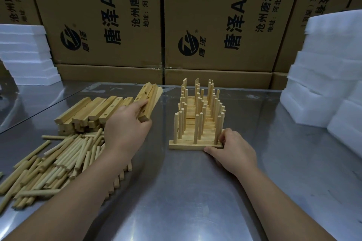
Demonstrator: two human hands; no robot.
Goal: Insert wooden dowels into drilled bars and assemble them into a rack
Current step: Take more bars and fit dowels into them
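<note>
the left hand (127, 129) grips the near end of 1 drilled bar (146, 100), index finger stretched along its top, at the right edge of the stack of bars (88, 112); the right hand (234, 149) pinches the right end of the front bar (186, 145) of the rack (197, 121), thumb on its near edge, fingers curled by the end dowel; the rack stands upright mid-way across the metal table (195, 201); loose dowels (58, 160) lie heaped left, just before the stack; cardboard boxes (215, 25) and white foam blocks (329, 84) stand behind.
</note>
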